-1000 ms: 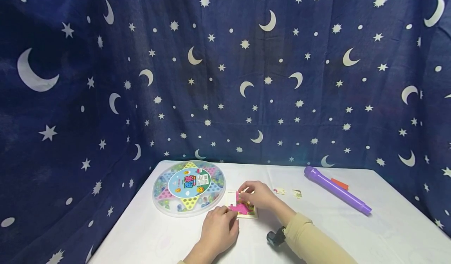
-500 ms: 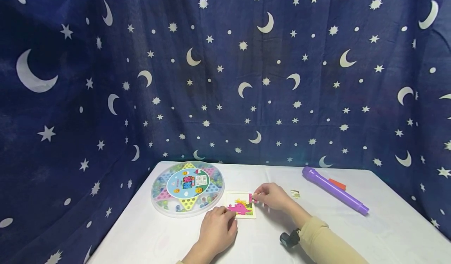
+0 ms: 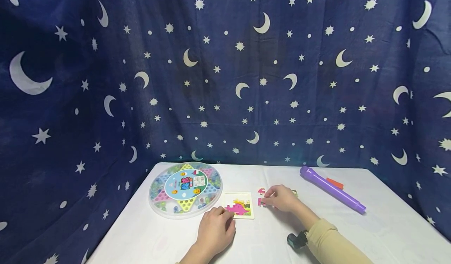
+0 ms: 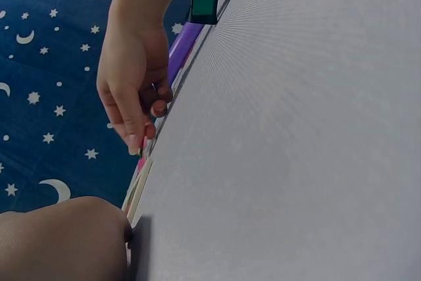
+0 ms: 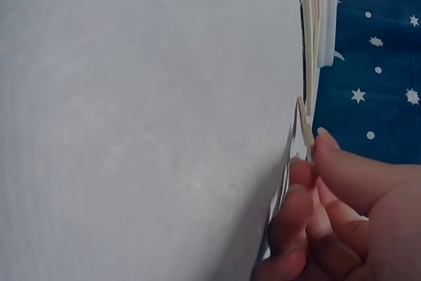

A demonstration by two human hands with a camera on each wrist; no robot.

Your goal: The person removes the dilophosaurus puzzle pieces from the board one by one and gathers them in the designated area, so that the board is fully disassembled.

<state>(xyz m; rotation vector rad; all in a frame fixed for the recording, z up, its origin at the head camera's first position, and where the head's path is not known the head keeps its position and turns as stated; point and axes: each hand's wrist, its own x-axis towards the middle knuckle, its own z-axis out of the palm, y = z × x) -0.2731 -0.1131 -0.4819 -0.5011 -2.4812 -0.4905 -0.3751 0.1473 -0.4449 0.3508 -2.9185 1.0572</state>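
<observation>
A small jigsaw puzzle tray (image 3: 246, 216) lies flat at the middle of the table, with a pink dinosaur picture in its lower part and a bare upper part. My left hand (image 3: 215, 229) holds its near left corner with bent fingers. Just right of the tray, my right hand (image 3: 283, 198) pinches a pink puzzle piece (image 3: 260, 202) between thumb and fingertips, low over the table. Edge-on, the thin piece (image 5: 304, 126) shows in the right wrist view. Another pink puzzle piece (image 3: 261, 190) lies beyond these fingertips. One more piece (image 3: 295, 192) is partly hidden behind the right hand.
A round Chinese checkers set (image 3: 185, 205) with marbles under a clear cover lies left of the tray. To the right lies a purple microphone-shaped stick (image 3: 332, 190), with an orange block (image 3: 334, 183) behind it. A starry curtain (image 3: 225, 80) hangs behind the white table (image 3: 169, 244).
My right hand has moved from above the tray to the table on its right, with a pink piece. The tray's upper part is now uncovered. My left hand stays at the corner.
</observation>
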